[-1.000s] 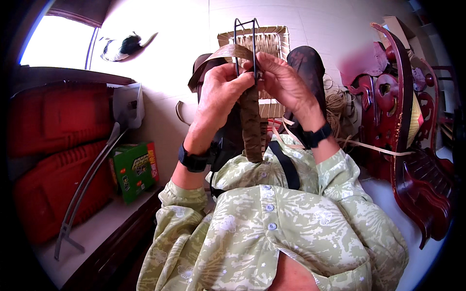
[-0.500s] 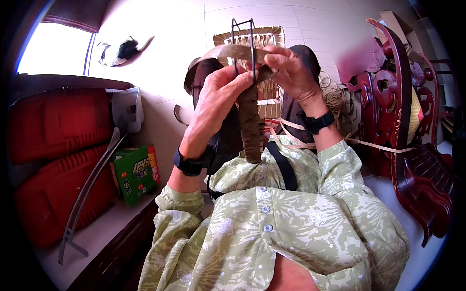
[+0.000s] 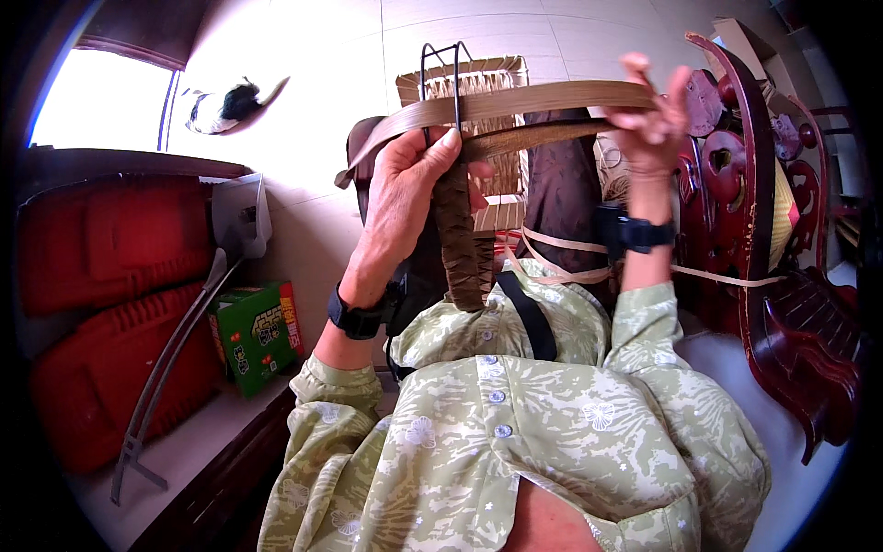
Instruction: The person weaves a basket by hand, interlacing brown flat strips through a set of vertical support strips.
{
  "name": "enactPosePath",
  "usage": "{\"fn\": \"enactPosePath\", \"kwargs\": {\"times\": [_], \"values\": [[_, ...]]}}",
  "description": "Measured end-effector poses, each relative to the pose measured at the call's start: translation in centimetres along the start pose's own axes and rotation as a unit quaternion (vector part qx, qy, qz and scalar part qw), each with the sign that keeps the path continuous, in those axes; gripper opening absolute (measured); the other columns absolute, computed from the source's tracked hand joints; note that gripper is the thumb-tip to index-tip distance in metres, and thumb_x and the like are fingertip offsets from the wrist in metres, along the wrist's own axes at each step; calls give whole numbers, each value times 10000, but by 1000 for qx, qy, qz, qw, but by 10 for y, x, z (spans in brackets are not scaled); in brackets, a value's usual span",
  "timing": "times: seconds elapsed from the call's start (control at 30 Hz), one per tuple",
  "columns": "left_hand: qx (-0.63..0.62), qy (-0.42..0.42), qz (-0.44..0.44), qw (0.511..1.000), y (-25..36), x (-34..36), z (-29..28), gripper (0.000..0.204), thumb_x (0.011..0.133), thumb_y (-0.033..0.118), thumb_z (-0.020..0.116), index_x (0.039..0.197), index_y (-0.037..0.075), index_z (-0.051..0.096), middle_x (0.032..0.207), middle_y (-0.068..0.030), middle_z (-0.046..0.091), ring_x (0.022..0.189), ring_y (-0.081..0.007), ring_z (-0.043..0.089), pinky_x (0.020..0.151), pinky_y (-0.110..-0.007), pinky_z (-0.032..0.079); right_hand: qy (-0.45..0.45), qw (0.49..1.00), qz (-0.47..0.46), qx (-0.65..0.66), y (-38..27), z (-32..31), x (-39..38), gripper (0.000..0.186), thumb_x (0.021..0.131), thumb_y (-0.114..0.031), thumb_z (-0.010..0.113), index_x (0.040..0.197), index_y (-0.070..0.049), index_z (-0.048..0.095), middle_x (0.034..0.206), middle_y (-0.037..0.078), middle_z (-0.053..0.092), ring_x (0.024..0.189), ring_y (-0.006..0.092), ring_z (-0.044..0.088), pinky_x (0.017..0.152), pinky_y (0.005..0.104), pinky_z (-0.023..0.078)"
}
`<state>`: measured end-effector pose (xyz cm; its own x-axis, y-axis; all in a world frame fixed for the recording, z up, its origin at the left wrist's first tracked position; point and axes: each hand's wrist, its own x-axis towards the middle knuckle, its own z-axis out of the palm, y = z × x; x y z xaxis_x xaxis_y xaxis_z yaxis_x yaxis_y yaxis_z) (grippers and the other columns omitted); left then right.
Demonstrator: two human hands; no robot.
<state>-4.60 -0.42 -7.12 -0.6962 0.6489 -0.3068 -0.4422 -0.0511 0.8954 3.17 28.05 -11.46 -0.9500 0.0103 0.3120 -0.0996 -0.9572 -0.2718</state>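
Observation:
My left hand (image 3: 405, 193) pinches a narrow black wire frame (image 3: 458, 78) where a brown strip is woven round its lower part. The woven part (image 3: 462, 262) hangs down to my lap, and the bare wire end points up and away. From there the flat brown strip (image 3: 524, 101) runs rightward in two lengths, one over the frame and one lower. My right hand (image 3: 648, 129), slightly blurred, is out to the right where both lengths meet it. Some of its fingers are raised, while others grip the strip. Its exact hold is partly hidden.
A woven basket-like piece (image 3: 506, 78) stands beyond my knees. Pale strips (image 3: 566, 244) lie across my lap. To the right is a carved dark-red wooden chair (image 3: 754, 184). On the left are red cushions (image 3: 120, 239), a green box (image 3: 253, 336) and a black-and-white animal (image 3: 225, 106).
My right hand has moved from beside the frame out to the right, drawing the brown strip into a long stretch. My left hand and the frame have shifted slightly left.

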Motion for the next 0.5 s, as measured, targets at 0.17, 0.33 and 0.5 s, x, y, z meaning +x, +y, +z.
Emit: {"fn": "enactPosePath", "kwargs": {"times": [0.17, 0.33, 0.5], "values": [[-22, -36, -8, 999, -2, -1, -7, 209, 958, 210, 515, 937, 4, 541, 779, -106, 668, 578, -138, 616, 546, -247, 505, 180, 967, -151, -101, -119, 19, -91, 501, 956, -386, 487, 1149, 76, 511, 530, -15, 480, 354, 79, 346, 769, 339, 491], [-30, -22, -7, 999, -1, -2, -12, 192, 959, 204, 507, 941, 16, 542, 750, -96, 651, 604, -143, 614, 570, -259, 509, 360, 886, -243, -159, -213, 56, -188, 416, 967, -306, 482, 1123, 76, 535, 512, -25, 407, 355, 86, 292, 743, 334, 489], [-61, -39, 0, 997, -5, 2, -30, 200, 976, 201, 464, 941, 23, 548, 727, -108, 632, 593, -181, 608, 580, -288, 507, 323, 893, -255, -182, -253, 81, -272, 246, 975, -211, 463, 912, 10, 552, 501, -26, 340, 373, 92, 273, 656, 316, 440]]}}
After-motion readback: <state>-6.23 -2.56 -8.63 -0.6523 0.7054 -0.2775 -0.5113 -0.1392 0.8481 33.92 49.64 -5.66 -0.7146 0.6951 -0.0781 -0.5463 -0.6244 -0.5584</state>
